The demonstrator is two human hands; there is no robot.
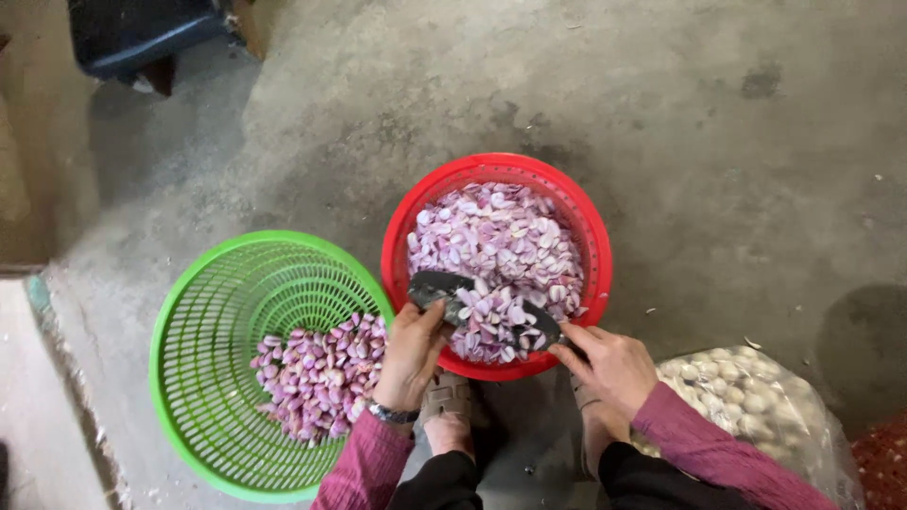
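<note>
Magenta long sleeves (704, 446), beaded wristband (392, 414), black trousers (444, 484), sandals (446, 392)

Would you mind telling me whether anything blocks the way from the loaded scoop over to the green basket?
Nothing visible does. The scoop, held by both hands over the red basket, is right beside the green basket, rims nearly touching.

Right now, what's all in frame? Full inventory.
red basket: 1, red, centre, on the floor
garlic cloves in it: heap, purple-white, filling the red basket
dark blade: 1, blackish, across the near rim of the red basket, heaped with cloves
green basket: 1, green, left of the red one
cloves in it: small pile, purple-white, right side of the green basket
clear bag: 1, whitish round pieces inside, lower right
concrete floor: grey
left hand: grips the blade's left end; wristwatch, maroon sleeve
right hand: fingers pinch the blade's right end
</note>
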